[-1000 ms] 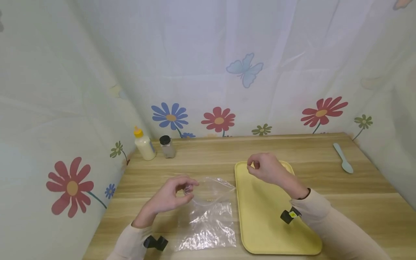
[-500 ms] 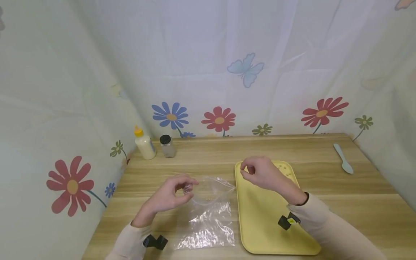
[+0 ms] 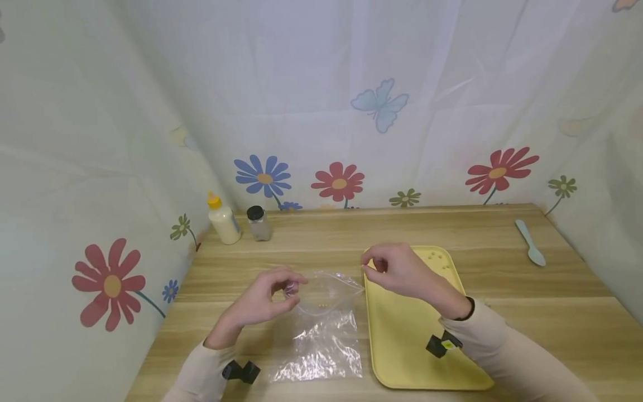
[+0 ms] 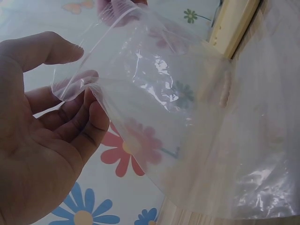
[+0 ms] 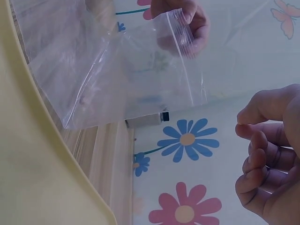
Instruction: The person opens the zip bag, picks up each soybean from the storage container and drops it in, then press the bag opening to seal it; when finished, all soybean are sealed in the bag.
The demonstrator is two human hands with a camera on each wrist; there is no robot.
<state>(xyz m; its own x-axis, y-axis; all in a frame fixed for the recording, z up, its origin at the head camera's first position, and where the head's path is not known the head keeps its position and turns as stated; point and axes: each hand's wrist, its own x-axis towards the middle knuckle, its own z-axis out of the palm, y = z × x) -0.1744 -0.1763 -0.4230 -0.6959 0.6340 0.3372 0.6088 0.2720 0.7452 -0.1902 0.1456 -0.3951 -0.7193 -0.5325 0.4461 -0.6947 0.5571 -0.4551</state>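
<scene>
My left hand [image 3: 266, 297] grips the left edge of a clear zip bag [image 3: 326, 346] at its mouth. In the left wrist view, the fingers curl behind the plastic, and the bag's mouth is spread. Several small yellowish beads [image 3: 322, 305] show through the bag; a short row of beads [image 4: 225, 89] appears in the left wrist view. My right hand [image 3: 399, 271] is over the yellow tray's left edge, close to the bag's right corner. Its thumb and index finger meet in a pinch, seemingly on a small bead that the fingertips hide.
The yellow tray [image 3: 427, 357] lies right of the bag, with several loose beads [image 3: 433, 257] at its far end. A pale blue spoon [image 3: 529, 243] lies at the far right. A glue bottle [image 3: 224, 223] and a black-capped jar [image 3: 259, 228] stand at the back left.
My right hand has moved left and slightly down, from over the tray's far part towards the bag, uncovering the beads on the tray. The left hand keeps its hold.
</scene>
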